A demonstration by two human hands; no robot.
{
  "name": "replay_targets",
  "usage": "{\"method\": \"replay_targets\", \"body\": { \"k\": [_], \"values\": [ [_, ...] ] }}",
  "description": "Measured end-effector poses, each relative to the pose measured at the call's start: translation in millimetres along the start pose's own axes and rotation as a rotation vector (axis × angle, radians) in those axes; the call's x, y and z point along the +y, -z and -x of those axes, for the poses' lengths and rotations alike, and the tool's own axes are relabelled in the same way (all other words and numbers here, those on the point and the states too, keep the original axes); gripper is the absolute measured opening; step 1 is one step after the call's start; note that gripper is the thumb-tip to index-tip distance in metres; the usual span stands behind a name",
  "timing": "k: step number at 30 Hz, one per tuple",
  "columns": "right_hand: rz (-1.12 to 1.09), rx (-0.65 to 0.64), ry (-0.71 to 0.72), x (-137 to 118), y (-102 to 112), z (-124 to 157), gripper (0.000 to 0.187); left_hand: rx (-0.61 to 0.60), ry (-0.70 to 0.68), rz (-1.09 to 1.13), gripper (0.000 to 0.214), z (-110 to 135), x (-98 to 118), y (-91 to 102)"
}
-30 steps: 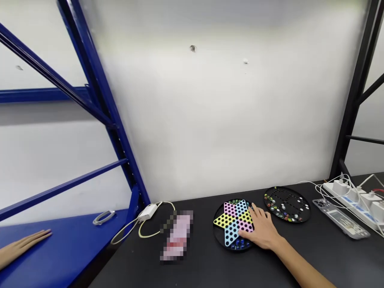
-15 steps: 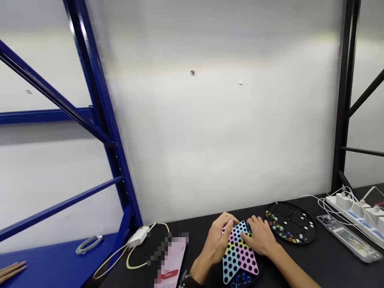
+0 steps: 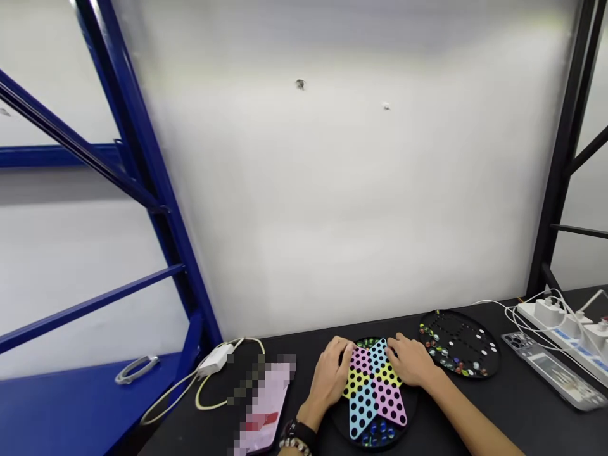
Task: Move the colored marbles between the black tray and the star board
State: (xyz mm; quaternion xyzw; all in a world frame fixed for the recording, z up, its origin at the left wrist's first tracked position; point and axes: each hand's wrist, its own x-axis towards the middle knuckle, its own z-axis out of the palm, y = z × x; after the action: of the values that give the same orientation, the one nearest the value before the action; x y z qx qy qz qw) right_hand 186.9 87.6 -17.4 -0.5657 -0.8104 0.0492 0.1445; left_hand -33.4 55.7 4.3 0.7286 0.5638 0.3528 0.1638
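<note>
A star-shaped Chinese checkers board [image 3: 363,400] in pink, blue and yellow with black holes lies over a round black tray [image 3: 339,426]. Blue marbles [image 3: 379,434] show in the tray below its near edge, and green marbles [image 3: 367,343] at its far side. My left hand [image 3: 331,373] grips the board's left side, fingers curled at the upper left point. My right hand [image 3: 409,360] holds the upper right side with bent fingers. The fingertips of both hands are partly hidden at the board's edges.
A second round black board [image 3: 458,345] with mixed marbles lies at the back right. Beside it are a phone-like device [image 3: 553,370] and a white power strip [image 3: 565,329] with cables. On the left lie a pink-screened phone [image 3: 268,402], a white adapter [image 3: 216,360] and a grey ring [image 3: 137,369].
My hands have moved apart toward the board's two sides, and more of its surface shows. The star lies flatter over the tray. Another person's hand at the far left has left view.
</note>
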Motion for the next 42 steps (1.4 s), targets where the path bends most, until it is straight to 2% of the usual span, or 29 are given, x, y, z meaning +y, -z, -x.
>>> {"method": "replay_targets", "body": {
  "k": [8,14,17,19,21,23,26,28,31,33,35,38,40,42],
  "values": [
    [-0.084,0.036,-0.025,2,3,2,0.045,0.021,-0.005,0.071,0.046,2,-11,-2.8],
    [-0.096,0.1,-0.111,3,-1,-1,0.047,0.03,0.012,0.085,0.046,1,-12,-1.9],
    [-0.138,0.183,-0.154,14,3,-4,0.052,0.024,0.006,0.063,0.048,2,-9,-0.4],
    [-0.148,0.276,-0.236,30,10,-4,0.052,0.013,0.0,0.02,0.049,4,-8,0.3],
    [-0.119,0.36,-0.344,53,18,-1,0.05,-0.039,-0.001,-0.058,0.046,5,-8,0.5],
    [-0.049,0.392,-0.431,77,23,4,0.045,-0.143,0.002,-0.161,0.045,6,-7,0.9],
    [0.064,0.361,-0.487,101,22,10,0.042,-0.303,0.035,-0.321,0.058,7,0,3.4],
    [0.125,0.353,-0.479,105,19,11,0.039,-0.359,0.086,-0.415,0.067,6,9,6.4],
    [0.134,0.401,-0.45,94,18,9,0.04,-0.37,0.124,-0.533,0.073,8,27,9.5],
    [0.03,0.385,-0.38,76,20,8,0.046,-0.358,0.13,-0.622,0.071,11,39,8.4],
    [-0.135,0.278,-0.224,53,21,9,0.053,-0.347,0.171,-0.721,0.068,16,50,5.5],
    [-0.311,0.022,0.055,22,17,12,0.07,-0.337,0.229,-0.806,0.064,20,60,3.9],
    [-0.325,-0.069,0.12,10,13,14,0.081,-0.33,0.23,-0.802,0.058,17,60,7.5],
    [-0.315,-0.107,0.106,6,11,13,0.085,-0.314,0.204,-0.762,0.048,9,56,12.4]
  ]
}}
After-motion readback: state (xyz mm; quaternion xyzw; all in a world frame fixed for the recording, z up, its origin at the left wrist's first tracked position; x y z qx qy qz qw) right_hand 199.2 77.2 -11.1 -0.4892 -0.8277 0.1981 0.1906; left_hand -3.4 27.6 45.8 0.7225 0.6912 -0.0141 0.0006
